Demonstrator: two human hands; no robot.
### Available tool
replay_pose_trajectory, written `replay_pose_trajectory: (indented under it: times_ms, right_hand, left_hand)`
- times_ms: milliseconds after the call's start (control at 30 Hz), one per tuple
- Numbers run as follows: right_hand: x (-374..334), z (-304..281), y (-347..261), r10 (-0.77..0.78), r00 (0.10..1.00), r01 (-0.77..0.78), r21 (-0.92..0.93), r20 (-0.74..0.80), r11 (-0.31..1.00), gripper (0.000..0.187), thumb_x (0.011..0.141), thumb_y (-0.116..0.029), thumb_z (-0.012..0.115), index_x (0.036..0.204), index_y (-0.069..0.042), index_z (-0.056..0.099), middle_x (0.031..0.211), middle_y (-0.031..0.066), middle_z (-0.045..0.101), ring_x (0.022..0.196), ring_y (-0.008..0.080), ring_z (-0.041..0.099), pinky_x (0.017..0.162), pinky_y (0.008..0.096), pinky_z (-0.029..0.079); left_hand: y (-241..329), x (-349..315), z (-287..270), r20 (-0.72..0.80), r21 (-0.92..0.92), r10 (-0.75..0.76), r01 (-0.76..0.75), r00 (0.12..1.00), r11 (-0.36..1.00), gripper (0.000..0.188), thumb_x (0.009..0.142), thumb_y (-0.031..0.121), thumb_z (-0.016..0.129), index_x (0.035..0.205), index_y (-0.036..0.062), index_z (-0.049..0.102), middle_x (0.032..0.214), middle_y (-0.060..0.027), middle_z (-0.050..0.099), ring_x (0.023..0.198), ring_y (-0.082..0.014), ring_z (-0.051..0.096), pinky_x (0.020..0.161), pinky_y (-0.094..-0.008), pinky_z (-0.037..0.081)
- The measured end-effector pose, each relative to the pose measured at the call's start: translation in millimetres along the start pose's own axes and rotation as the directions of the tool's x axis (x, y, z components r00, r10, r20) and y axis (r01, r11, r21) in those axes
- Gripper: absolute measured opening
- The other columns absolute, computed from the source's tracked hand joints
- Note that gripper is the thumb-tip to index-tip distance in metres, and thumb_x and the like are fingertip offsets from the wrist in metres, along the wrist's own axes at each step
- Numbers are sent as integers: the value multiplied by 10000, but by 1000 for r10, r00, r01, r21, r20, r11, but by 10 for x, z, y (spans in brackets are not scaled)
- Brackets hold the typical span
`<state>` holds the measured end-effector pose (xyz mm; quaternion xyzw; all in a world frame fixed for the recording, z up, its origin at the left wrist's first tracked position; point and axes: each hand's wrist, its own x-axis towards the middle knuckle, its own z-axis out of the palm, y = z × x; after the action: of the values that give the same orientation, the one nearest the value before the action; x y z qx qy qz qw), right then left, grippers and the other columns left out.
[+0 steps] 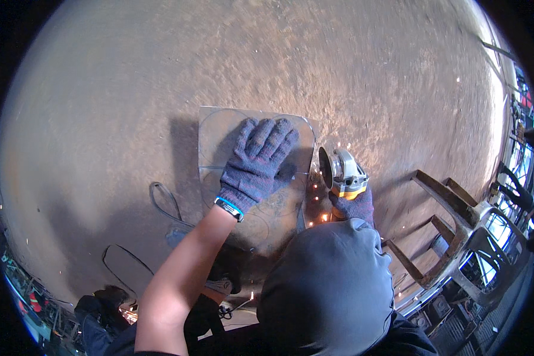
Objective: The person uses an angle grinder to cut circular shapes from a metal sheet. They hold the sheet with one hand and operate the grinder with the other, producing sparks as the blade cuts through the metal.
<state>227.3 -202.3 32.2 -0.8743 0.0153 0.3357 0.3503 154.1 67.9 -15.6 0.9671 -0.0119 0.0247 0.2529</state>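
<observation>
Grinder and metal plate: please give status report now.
Left hand flat on metal plate. Right hand gripping grinder, disc beside plate's right edge, contact unclear. Sparks near grinder; metal frame apart at right.

Worn on the head, on the left of a side-by-side pair. Looks steeply down through a wide fisheye, over a rounded grey covering (329, 285), with left hand (254, 163) and right hand (359, 207) close below, and brown floor (362, 71) curving outward.
</observation>
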Motion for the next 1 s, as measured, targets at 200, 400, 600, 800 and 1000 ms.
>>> replay_pose_trajectory:
  times_ms: [200,400,600,800,1000]
  right_hand:
    - [-21,59,-14,1,1000,-3,98,22,995,610,700,-183,827,1237,-7,598,1122,104,711,1012,177,674,886,325,532]
    - [39,87,-111,-19,999,12,200,32,980,620,697,-186,835,1236,-5,590,1119,101,708,984,181,672,872,327,537]
    - [104,81,-70,-87,996,89,56,-28,994,712,664,-206,888,1270,-9,570,1130,101,700,993,169,671,878,320,539]
    - [138,130,61,-152,988,152,93,1,984,718,678,-197,873,1292,-5,554,1140,110,696,1012,178,668,894,329,533]
    - [128,165,140,-80,997,76,134,23,988,784,691,-211,860,1351,9,498,1167,130,684,1039,190,660,907,337,527]
  left_hand:
    - [19,-1,-14,29,32,2,-3,1000,999,823,768,471,735,1479,180,437,1552,-55,380,1444,-272,311,1224,-519,176]
    - [41,12,-64,94,49,-8,4,996,999,784,823,482,690,1493,172,424,1561,-64,365,1460,-268,289,1218,-533,169]
    - [46,16,-51,47,61,-5,2,999,998,824,751,473,741,1468,185,455,1532,-45,399,1437,-268,318,1227,-514,174]
    - [41,23,-36,20,44,-2,1,1000,999,753,826,470,655,1483,170,442,1549,-67,387,1443,-273,311,1211,-530,187]
    - [44,17,-26,12,89,-7,6,1000,996,768,793,462,694,1467,178,461,1535,-61,405,1432,-281,332,1217,-517,194]
